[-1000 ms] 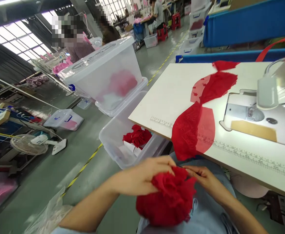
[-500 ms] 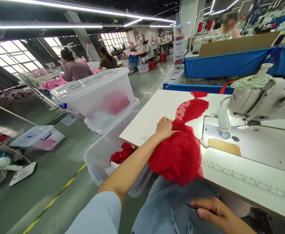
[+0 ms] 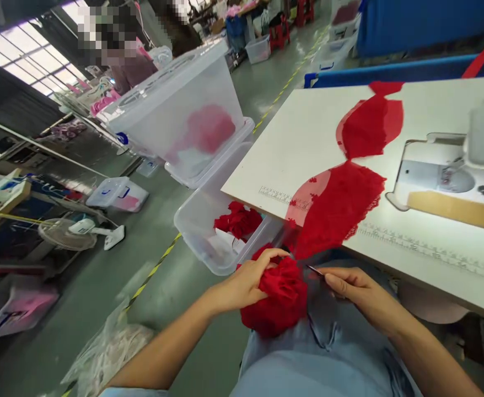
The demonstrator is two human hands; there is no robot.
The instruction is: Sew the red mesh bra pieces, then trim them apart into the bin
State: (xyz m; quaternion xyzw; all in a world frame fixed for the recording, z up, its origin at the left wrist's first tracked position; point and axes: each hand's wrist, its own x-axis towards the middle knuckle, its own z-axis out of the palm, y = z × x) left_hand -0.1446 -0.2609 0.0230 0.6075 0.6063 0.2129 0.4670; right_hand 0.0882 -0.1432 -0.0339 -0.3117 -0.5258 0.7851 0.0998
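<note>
Red lace bundle (image 3: 281, 300) is sitting down in the person's lap, just below the near edge of the tabletop (image 3: 300, 143), and the left hand (image 3: 246, 284) has it scrunched up in a clenched grip, fingers curled over the top of the wad. Looks like it's held bunched like that so the loose lace stays gathered in one lump instead of spilling off the knees.

Right hand (image 3: 351, 286) is just beside the bundle, pinched shut on a small thread snip (image 3: 315, 270), a thin dark metal tool with its tip pointing at the lace. Can't tell if the tip is actually touching the fabric or just short of it.

Up on the tabletop, a chain of flat red lace pieces (image 3: 341, 204) trails from the near edge back toward the far side, its lowest end hanging over the edge right above the bundle, so it seems the pieces are strung together. Sewing machine bed (image 3: 440, 182) is on the tabletop beside that chain. Left of the tabletop, down at floor level, an open clear bin (image 3: 192, 231) holds more red fabric (image 3: 237, 220), close enough to reach from the seat.
</note>
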